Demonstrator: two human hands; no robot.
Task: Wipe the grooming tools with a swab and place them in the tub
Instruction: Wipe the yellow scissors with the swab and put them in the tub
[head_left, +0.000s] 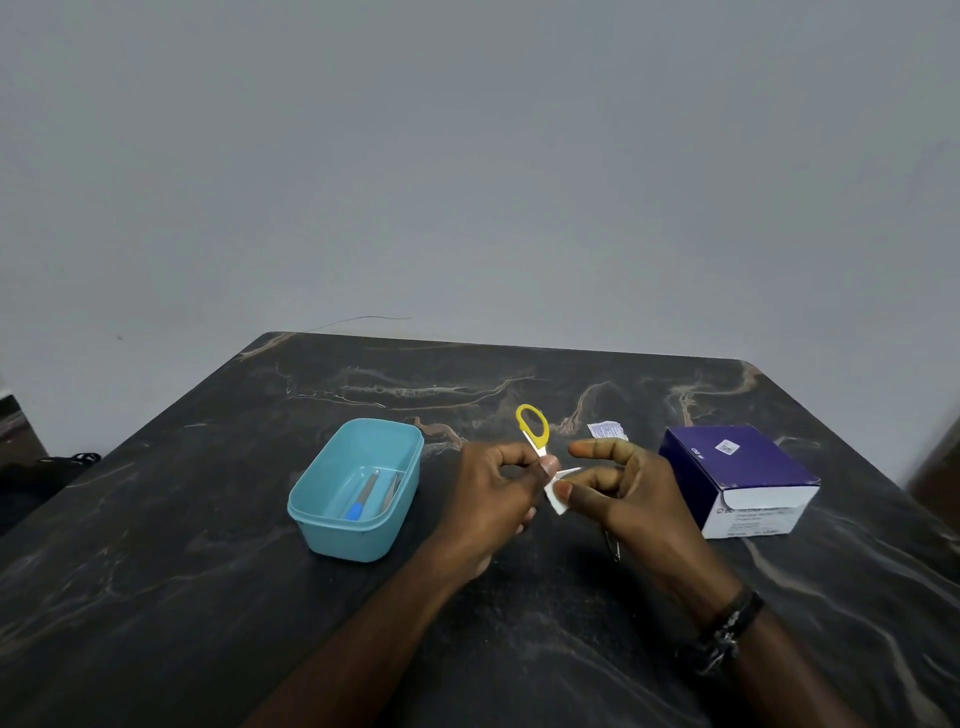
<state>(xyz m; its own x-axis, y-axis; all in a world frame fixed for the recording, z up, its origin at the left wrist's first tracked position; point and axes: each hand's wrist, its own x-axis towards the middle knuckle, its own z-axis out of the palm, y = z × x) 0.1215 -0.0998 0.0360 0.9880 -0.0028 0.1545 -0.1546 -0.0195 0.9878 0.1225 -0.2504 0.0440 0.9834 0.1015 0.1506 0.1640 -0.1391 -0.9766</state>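
My left hand (501, 486) grips the yellow scissors (533, 428); my right hand (610, 480) pinches the swab (557, 498) against its blade.

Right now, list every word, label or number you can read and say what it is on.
"BD": white front flap of the purple cardboard box; the lines below it are blurred.
Purple box top: white code sticker and small logo, unreadable.
Torn white printed sachet on the dark marble table: too small.
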